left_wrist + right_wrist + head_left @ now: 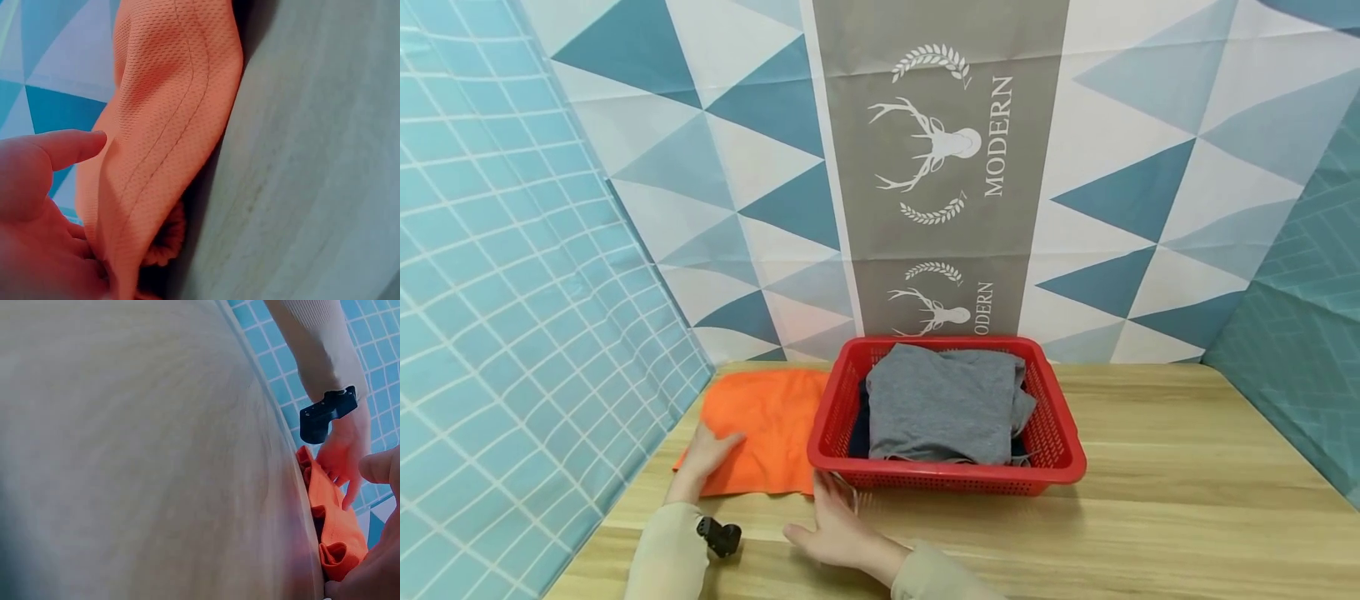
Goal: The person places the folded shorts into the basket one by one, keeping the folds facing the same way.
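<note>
A folded orange garment (767,429) of mesh fabric lies flat on the table, left of the red basket. A double-stitched hem and a rolled fold of the garment (169,81) show in the left wrist view. At its left side my left hand (707,454) rests on it, thumb stretched out; the other fingertips are partly hidden by the cloth. My right hand (835,525) is by its near right corner, just in front of the basket, with the thumb spread away and the fingertips partly hidden.
The red plastic basket (947,473) stands at the back middle, holding a grey garment (943,404) over dark cloth. A patterned curtain (760,167) hangs behind the wooden table (1165,492). A tiled-pattern sheet (512,292) borders the left.
</note>
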Available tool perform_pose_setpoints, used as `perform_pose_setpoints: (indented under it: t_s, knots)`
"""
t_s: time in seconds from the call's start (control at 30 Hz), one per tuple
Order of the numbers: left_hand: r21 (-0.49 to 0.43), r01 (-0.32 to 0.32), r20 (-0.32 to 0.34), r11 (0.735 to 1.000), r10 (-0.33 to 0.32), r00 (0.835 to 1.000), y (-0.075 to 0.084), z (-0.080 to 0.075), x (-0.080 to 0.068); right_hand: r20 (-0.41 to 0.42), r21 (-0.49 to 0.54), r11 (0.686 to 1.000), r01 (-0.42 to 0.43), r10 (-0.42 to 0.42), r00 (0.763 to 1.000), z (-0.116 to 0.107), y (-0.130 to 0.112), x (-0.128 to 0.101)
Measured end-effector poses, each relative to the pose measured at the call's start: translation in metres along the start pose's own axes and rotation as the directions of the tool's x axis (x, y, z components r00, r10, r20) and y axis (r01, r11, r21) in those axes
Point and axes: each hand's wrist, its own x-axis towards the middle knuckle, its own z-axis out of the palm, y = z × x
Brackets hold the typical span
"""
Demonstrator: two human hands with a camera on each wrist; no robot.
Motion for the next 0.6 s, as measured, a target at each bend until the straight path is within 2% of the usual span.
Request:
perform_pose_setpoints:
  t_s: [0.1,0.33,0.47,0.6]
  knots:
    - [-0.113,0.038,0.030,0.993,-0.035,0.999,-0.001,0.001,0.001,-0.023,-0.014,1.000,-0.013,0.013,1.000,0.002,-0.002,0.003]
    - [-0.188,0.148,0.050,0.971,-0.141,0.989,0.006,0.004,0.005,-0.061,-0.057,0.997,-0.053,0.049,0.997,0.003,-0.007,0.013]
    - [-0.251,0.185,0.034,0.950,-0.183,0.983,0.009,0.006,0.006,-0.069,-0.058,0.996,-0.070,0.066,0.995,0.002,-0.008,0.017]
    - [-0.313,0.187,-0.022,0.931,-0.205,0.979,0.011,0.007,0.004,-0.078,-0.090,0.993,-0.070,0.063,0.995,0.002,-0.007,0.019]
